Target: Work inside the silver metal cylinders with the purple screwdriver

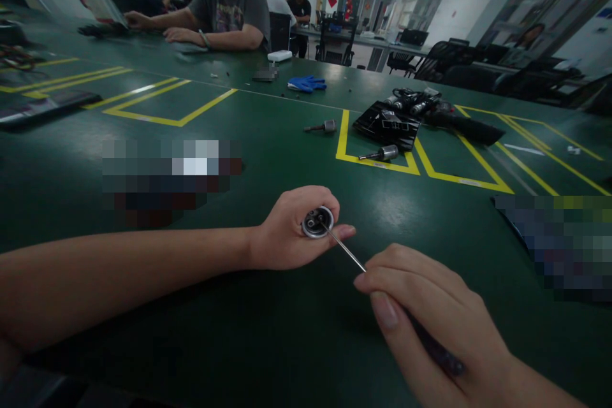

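Note:
Wrapped in my left hand (291, 229) is a round metal-rimmed connector (312, 224), its open end turned toward me. Dark inside, it shows small round metal contacts; the rest of its body is hidden by my fingers. My right hand (425, 319) grips a screwdriver (350, 251) by its dark handle, which is mostly covered by the palm. The thin shaft slants up to the left, and its tip is inside the connector's open end. Exactly what the tip touches is too small to tell.
Two metal cylindrical parts with thin stems, one at left (327, 127) and one nearer (386, 153), lie beyond my hands. A black plastic bag (385, 127) with several connectors, yellow tape (342, 140) and a blue glove (306, 83) are farther back. A person (229, 13) sits across the green table (287, 338).

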### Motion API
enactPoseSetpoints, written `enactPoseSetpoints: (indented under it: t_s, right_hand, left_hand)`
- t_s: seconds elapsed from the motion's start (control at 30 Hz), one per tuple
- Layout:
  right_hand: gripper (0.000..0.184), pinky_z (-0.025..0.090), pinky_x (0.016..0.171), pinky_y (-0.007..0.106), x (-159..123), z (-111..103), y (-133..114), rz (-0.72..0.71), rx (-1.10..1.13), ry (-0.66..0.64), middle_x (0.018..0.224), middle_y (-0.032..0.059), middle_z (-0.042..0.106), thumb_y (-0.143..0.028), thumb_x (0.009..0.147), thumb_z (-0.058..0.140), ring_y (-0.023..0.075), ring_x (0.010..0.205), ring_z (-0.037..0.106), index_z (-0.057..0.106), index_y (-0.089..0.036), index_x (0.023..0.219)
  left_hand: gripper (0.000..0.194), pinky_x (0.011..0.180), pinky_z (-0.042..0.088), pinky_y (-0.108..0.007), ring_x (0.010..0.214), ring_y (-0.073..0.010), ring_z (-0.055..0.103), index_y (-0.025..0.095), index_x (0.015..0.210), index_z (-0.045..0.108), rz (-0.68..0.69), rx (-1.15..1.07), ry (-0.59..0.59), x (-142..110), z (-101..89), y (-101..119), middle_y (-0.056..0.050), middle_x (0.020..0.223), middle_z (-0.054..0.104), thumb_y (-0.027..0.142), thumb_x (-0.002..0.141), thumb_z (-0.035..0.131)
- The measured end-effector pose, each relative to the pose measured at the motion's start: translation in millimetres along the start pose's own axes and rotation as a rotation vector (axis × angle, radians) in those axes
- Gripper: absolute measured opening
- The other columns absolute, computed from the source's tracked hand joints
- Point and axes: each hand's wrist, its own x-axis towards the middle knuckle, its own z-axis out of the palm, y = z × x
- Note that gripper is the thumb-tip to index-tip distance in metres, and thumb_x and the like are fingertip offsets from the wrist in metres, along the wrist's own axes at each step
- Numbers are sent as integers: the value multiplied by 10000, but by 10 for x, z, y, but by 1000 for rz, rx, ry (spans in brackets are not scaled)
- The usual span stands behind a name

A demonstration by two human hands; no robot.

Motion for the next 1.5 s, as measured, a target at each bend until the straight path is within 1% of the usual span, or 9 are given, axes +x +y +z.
enactPoseSetpoints:
  t_s: [0.23, 0.37, 0.5, 0.67, 0.87, 1.03, 1.33, 1.5]
  right_hand:
    - [181, 519, 564, 256, 9, 15, -32, -6, -19, 11, 660, 80, 651, -9, 739, 467, 156, 643, 618, 626, -81, 789]
    - [164, 506, 560, 267, 12, 26, -15, 5, -9, 10, 674, 100, 646, -1, 753, 469, 157, 646, 608, 620, -65, 763]
    - [160, 502, 564, 281, -1, 29, 7, 8, 16, -15, 700, 117, 645, -3, 761, 469, 163, 662, 599, 622, -49, 781]
    - [186, 503, 551, 272, -1, 25, -6, 8, 15, 2, 688, 92, 638, 1, 759, 469, 157, 649, 597, 624, -66, 836]
    - [179, 519, 564, 263, 19, 2, -42, 13, -52, 17, 662, 68, 644, -13, 753, 464, 162, 650, 623, 613, -106, 790]
    - [171, 520, 559, 271, -2, 18, -22, 6, -34, 13, 680, 78, 641, -23, 769, 464, 164, 653, 623, 614, -94, 807]
    - [189, 524, 545, 284, -2, 23, -19, 16, -18, -16, 701, 74, 648, -28, 766, 466, 167, 648, 617, 608, -120, 850]
    - [180, 526, 530, 277, 11, 10, -39, 13, -47, -5, 665, 67, 647, -20, 752, 467, 164, 623, 620, 605, -121, 810]
  left_hand:
    - [205, 519, 398, -195, 554, -77, 470, 138, 673, 483, 6, 9, -18, -4, 1, -7, 20, 627, 517, 183, 760, 663]
    - [203, 521, 397, -199, 555, -79, 467, 140, 680, 483, 9, 10, -31, -2, 1, 2, 19, 629, 517, 184, 758, 665]
    - [200, 511, 391, -198, 552, -79, 465, 141, 677, 484, 9, 13, -27, 0, 9, 9, 18, 627, 517, 183, 757, 663]
    - [200, 506, 394, -197, 548, -81, 466, 144, 672, 484, 4, 18, -26, 2, 13, 18, 18, 620, 518, 190, 762, 656]
    - [208, 511, 395, -199, 547, -81, 468, 139, 666, 488, 12, 18, -28, 11, 5, 0, 16, 616, 520, 188, 753, 669]
    - [202, 517, 395, -204, 555, -85, 473, 139, 671, 491, 22, 15, -33, 9, 8, 1, 12, 623, 526, 185, 751, 671]
    - [200, 514, 391, -208, 551, -87, 471, 143, 668, 489, 7, 19, -35, 7, 9, 9, 14, 619, 515, 184, 756, 664]
    - [204, 518, 394, -208, 551, -87, 476, 145, 666, 486, 10, 30, -45, 8, 7, 4, 15, 618, 519, 178, 746, 671]
